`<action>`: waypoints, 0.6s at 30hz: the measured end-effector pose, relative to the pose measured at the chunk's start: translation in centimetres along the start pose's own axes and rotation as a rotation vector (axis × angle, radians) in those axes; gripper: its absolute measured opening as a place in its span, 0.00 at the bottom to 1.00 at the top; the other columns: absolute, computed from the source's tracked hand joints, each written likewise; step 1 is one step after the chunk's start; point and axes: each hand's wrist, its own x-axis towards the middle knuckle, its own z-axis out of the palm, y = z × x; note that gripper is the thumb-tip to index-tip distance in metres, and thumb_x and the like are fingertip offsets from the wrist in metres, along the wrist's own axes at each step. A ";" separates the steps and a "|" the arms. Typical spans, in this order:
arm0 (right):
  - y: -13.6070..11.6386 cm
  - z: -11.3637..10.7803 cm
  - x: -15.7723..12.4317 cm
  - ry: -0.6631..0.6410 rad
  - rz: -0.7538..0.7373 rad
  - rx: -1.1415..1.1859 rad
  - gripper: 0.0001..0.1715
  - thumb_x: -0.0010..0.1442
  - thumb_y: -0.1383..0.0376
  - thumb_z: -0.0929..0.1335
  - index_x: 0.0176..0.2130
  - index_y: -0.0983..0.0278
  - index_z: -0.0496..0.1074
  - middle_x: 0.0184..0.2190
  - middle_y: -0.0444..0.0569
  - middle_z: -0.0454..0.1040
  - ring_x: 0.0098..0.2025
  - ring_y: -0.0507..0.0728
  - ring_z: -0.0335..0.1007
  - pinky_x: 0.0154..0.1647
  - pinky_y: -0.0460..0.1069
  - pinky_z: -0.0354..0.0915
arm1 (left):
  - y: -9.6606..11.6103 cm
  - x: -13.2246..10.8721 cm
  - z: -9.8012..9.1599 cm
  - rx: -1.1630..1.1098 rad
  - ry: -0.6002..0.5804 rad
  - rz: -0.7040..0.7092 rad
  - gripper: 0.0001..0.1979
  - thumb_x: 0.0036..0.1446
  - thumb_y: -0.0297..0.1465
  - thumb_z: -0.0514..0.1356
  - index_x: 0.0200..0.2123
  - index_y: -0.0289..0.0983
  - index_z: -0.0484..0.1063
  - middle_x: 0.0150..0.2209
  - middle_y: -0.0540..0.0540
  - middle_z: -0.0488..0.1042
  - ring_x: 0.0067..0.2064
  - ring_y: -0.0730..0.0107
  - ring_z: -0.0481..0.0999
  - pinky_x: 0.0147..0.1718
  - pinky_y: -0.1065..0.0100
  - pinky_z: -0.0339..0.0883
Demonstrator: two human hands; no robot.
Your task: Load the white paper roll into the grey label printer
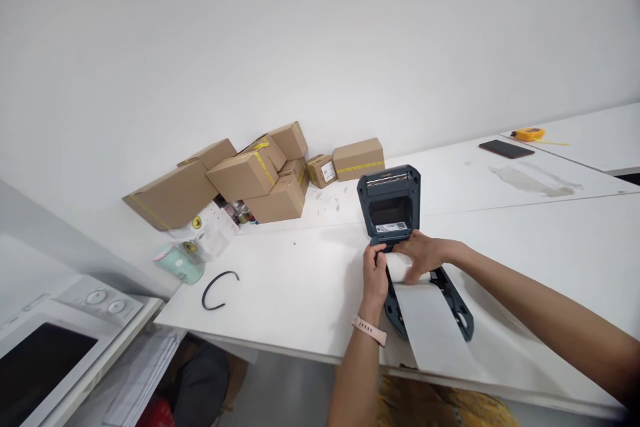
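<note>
A dark label printer [465, 320] stands on the white table with its lid [367, 210] raised. Inside its body lies a white label roll [399, 268], and a wide strip of paper [430, 327] runs from it over the printer's front toward the table edge. My left hand [375, 277], with a pink band on the wrist, is closed on the printer's left side beside the roll. From the right, my right hand [423, 255] reaches across and grips the roll, thumb and fingers bent over it. Part of the roll is hidden under that hand.
Cardboard boxes [245, 177] are piled against the wall at the back left. A mint-green cup [181, 265] and a black curved band [206, 293] lie at the left. A dark flat phone-like slab [506, 149] and a yellow tape measure [529, 135] lie far right. A microwave [45, 353] stands lower left.
</note>
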 end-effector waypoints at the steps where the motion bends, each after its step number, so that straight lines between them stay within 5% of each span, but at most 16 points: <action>1: 0.1 0.2 0.0 0.010 -0.011 0.002 0.47 0.41 0.48 0.74 0.57 0.63 0.74 0.57 0.59 0.75 0.61 0.78 0.65 0.60 0.65 0.56 | 0.0 0.0 0.0 0.004 0.001 0.001 0.15 0.65 0.35 0.52 0.48 0.38 0.74 0.54 0.40 0.76 0.58 0.59 0.73 0.59 0.59 0.63; 5: 0.3 0.9 0.0 0.047 -0.038 0.005 0.50 0.44 0.48 0.74 0.63 0.62 0.68 0.64 0.59 0.69 0.64 0.77 0.61 0.63 0.65 0.53 | 0.3 0.0 -0.1 0.014 -0.003 0.012 0.14 0.65 0.35 0.52 0.47 0.39 0.74 0.54 0.41 0.76 0.57 0.59 0.73 0.59 0.59 0.63; 9: 0.1 1.0 -0.3 0.104 -0.016 0.009 0.48 0.43 0.51 0.75 0.61 0.63 0.71 0.54 0.60 0.77 0.59 0.78 0.68 0.60 0.66 0.57 | 0.7 -0.2 -0.3 0.015 -0.013 0.031 0.12 0.62 0.34 0.56 0.47 0.40 0.74 0.53 0.42 0.76 0.57 0.60 0.72 0.59 0.60 0.62; 13: -0.8 -0.4 -2.0 0.200 -0.136 0.259 0.32 0.54 0.48 0.72 0.53 0.60 0.77 0.49 0.54 0.80 0.49 0.69 0.76 0.50 0.59 0.67 | 0.9 -0.2 -0.2 0.020 -0.024 0.023 0.14 0.57 0.33 0.62 0.47 0.39 0.74 0.52 0.42 0.76 0.57 0.57 0.72 0.58 0.58 0.62; 15: -1.4 -2.1 -3.0 0.531 -0.180 0.494 0.24 0.61 0.45 0.67 0.42 0.60 0.80 0.41 0.51 0.81 0.43 0.65 0.77 0.45 0.56 0.69 | 0.9 -0.2 -0.2 0.023 -0.028 0.007 0.15 0.55 0.32 0.64 0.47 0.39 0.74 0.52 0.42 0.76 0.57 0.56 0.72 0.58 0.57 0.62; 18: -1.8 -5.7 -3.5 1.246 -0.070 0.509 0.23 0.65 0.45 0.65 0.38 0.59 0.78 0.40 0.52 0.80 0.45 0.65 0.75 0.51 0.59 0.67 | 0.8 -0.2 -0.2 0.026 -0.027 -0.012 0.16 0.55 0.31 0.63 0.48 0.40 0.74 0.53 0.42 0.75 0.57 0.55 0.72 0.58 0.56 0.61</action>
